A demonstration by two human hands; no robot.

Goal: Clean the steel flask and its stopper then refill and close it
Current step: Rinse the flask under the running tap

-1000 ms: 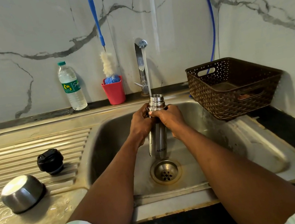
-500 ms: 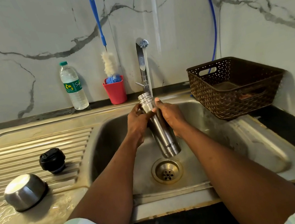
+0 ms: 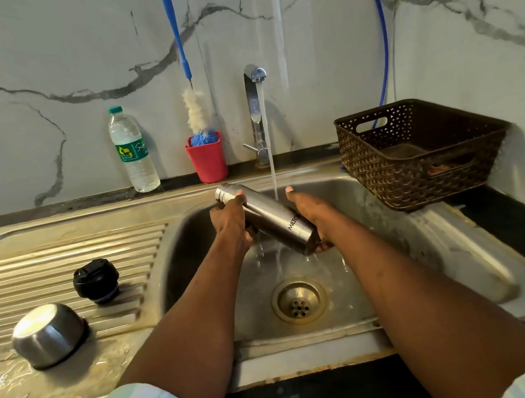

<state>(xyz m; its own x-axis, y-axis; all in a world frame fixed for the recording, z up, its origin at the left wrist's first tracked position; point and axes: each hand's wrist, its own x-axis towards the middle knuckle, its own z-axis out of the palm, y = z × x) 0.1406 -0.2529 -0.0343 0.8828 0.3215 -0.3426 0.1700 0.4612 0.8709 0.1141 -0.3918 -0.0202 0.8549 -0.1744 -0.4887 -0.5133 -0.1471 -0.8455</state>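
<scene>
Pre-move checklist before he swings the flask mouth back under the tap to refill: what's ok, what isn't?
1. Tap running: ok, the stream falls onto the flask body.
2. Steel flask held: ok, left hand grips near the neck, right hand supports the base.
3. Flask upright, mouth under the stream: not ok, it is tilted with the mouth up-left, off the stream.
4. Inside rinsed clean: cannot tell.
5. Black stopper at hand: ok, on the drainboard.
6. Steel cup lid at hand: ok, upside down beside the stopper.
</scene>
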